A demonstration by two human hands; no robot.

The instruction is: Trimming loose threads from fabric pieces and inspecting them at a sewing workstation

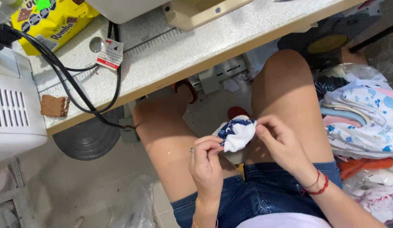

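Observation:
A small white cloth piece with a dark blue print is held over my lap between both hands. My left hand pinches its lower left edge with fingers curled; a ring sits on one finger. My right hand grips the right side of the cloth with thumb and fingertips; red cords circle that wrist. My bare knees and denim shorts lie below the cloth.
A speckled work table with a ruler strip runs above my knees, carrying black cables, a hang tag, a yellow snack bag and a biscuit. A white machine stands left. A pile of printed cloth pieces lies right.

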